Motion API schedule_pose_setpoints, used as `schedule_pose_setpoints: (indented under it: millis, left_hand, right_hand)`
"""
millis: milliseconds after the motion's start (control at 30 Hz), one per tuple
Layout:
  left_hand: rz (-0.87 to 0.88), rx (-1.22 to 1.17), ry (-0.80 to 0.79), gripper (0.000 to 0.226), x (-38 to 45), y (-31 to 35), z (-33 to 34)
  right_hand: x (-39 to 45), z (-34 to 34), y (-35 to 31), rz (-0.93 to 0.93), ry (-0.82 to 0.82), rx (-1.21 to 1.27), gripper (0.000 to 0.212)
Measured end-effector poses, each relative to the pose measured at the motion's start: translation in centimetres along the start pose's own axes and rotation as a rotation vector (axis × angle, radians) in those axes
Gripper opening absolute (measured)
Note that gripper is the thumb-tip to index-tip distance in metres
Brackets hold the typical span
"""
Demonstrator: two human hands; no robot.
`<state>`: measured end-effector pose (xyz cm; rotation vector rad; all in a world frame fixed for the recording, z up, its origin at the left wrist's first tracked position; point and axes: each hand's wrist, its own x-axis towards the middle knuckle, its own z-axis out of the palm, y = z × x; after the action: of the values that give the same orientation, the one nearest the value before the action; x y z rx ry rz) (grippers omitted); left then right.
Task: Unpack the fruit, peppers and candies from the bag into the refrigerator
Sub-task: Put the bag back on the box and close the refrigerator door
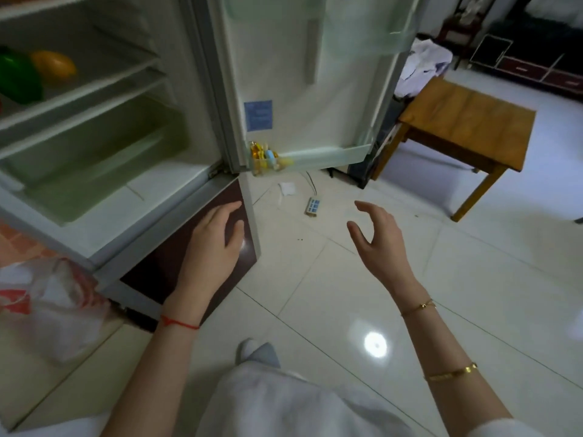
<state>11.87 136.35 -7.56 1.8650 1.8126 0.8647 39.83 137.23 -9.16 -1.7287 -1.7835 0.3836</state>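
One wooden table (467, 118) stands on glossy tiled floor (347, 279).

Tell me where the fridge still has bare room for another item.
The shelf is free to the right of the orange fruit and green pepper, out to the fridge wall. The drawer below looks empty. The door rack is bare right of the candies, which crowd its hinge end. Both the left hand and right hand are empty.

On the refrigerator (104, 197) shelf, the green pepper (17, 77) is blurred and cut by the left edge. Beside the refrigerator, the bag (53, 307) is blurred and cropped. Candies (266, 154) in its door bin are too small to identify.
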Motion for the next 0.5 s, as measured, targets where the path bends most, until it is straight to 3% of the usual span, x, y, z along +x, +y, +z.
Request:
schedule_pose_setpoints:
  millis: [200,500]
  left_hand:
    - [0.074,-0.011,-0.006,0.041,4.2,5.1,3.3]
    - [0.263,0.004,0.120,0.036,14.7,12.3,8.4]
  right_hand:
    - [4.0,-3.3,4.1,0.017,0.068,-0.003,0.040]
    - [13.6,-6.5,9.5,0.014,0.121,-0.002,0.042]
